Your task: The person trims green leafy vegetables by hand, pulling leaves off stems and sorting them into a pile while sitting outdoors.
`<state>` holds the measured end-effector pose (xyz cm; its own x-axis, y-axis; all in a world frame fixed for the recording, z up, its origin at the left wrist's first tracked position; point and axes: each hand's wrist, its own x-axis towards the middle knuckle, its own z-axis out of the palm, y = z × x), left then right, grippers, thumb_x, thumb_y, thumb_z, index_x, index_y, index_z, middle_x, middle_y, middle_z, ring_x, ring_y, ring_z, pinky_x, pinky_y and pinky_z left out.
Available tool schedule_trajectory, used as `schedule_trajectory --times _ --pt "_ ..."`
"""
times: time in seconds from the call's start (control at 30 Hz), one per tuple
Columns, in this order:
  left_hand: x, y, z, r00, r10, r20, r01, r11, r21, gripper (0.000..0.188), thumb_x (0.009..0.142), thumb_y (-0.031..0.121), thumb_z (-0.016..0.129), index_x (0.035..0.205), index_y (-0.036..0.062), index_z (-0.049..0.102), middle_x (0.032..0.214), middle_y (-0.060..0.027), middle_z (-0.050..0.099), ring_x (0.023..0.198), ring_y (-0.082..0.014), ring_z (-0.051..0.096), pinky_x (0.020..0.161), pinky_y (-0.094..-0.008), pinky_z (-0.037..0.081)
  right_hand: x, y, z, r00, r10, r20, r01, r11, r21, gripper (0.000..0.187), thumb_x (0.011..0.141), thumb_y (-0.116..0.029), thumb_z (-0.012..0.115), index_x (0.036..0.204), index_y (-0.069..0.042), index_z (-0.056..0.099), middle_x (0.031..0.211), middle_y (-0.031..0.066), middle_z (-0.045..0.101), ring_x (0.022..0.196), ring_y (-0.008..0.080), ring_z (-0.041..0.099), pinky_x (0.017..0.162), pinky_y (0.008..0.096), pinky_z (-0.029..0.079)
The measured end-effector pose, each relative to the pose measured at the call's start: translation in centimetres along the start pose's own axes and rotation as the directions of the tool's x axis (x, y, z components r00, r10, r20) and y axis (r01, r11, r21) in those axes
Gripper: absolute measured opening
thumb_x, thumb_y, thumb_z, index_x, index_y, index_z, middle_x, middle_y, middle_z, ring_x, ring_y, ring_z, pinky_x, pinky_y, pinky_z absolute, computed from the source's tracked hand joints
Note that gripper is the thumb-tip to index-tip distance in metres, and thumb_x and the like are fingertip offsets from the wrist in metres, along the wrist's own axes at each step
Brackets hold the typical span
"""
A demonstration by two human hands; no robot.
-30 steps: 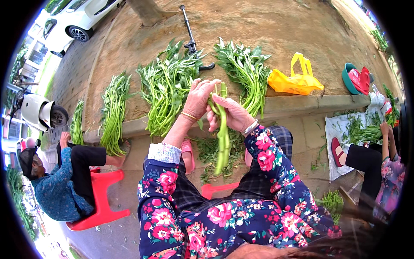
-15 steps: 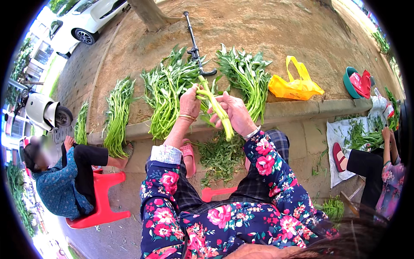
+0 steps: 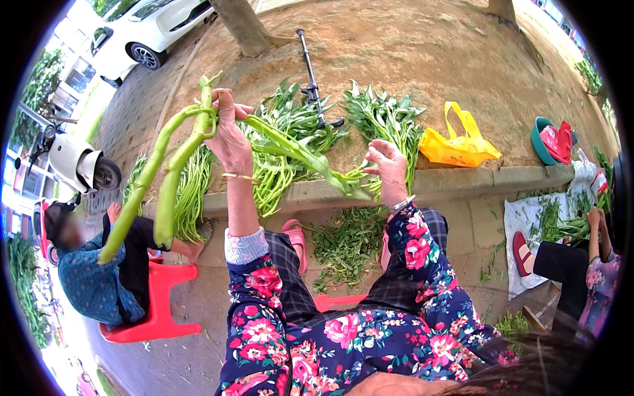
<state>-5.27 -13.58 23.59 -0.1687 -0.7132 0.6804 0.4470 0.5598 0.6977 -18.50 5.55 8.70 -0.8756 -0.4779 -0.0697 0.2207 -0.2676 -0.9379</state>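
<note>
My left hand (image 3: pixel 230 135) is raised and closed round a thick, forked water spinach stem (image 3: pixel 183 158). Its two pale green ends hang down to the left, and a leafy length slopes from the hand toward the right. Beside that leafy end, my right hand (image 3: pixel 388 165) has its thumb and fingers pinched together; whether a bit of leaf is between them is hard to see. Behind the hands lie a large bunch of water spinach (image 3: pixel 267 188) and another bunch (image 3: pixel 386 119) on the right. Torn leaves (image 3: pixel 347 247) lie heaped between my feet.
A black walking stick (image 3: pixel 310 72) lies on the soil beyond the curb (image 3: pixel 456 181). To its right are a yellow bag (image 3: pixel 456 146) and a teal basin (image 3: pixel 543 146). People sit on both sides, one on a red stool (image 3: pixel 162 300), another by a white sheet (image 3: pixel 522 218) with greens.
My left hand has gone up and to the left with the stem, swinging its thick ends leftward. My right hand has shifted right, away from the thick stem, and its spread fingers have drawn together.
</note>
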Motion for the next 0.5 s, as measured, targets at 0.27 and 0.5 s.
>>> schedule_trajectory --times 0.27,0.5 --pt "-0.3 3.9 -1.5 0.885 -0.364 0.290 0.360 0.930 0.068 0.021 0.085 0.022 0.057 0.088 0.0014 0.057 0.053 -0.0025 0.050 0.049 -0.0157 0.055 0.051 -0.0276 0.048 -0.6 -1.2 0.5 0.978 -0.029 0.208 0.024 0.999 0.025 0.024 0.084 -0.017 0.059 0.103 -0.003 0.058 0.099 0.0067 0.061 0.081 0.0141 0.060 0.062 0.0269 0.051" --pt "-8.6 -3.7 1.5 0.421 -0.696 0.582 0.585 0.698 0.412 0.016 0.083 0.019 0.056 0.082 0.0029 0.056 0.054 -0.0011 0.053 0.042 -0.0114 0.053 0.041 -0.0231 0.040 -1.3 -3.1 1.3 0.881 -0.183 0.436 0.153 0.983 0.105 0.059 0.072 -0.013 0.068 0.125 -0.003 0.045 0.120 0.0103 0.052 0.101 0.0172 0.054 0.085 0.0290 0.044"
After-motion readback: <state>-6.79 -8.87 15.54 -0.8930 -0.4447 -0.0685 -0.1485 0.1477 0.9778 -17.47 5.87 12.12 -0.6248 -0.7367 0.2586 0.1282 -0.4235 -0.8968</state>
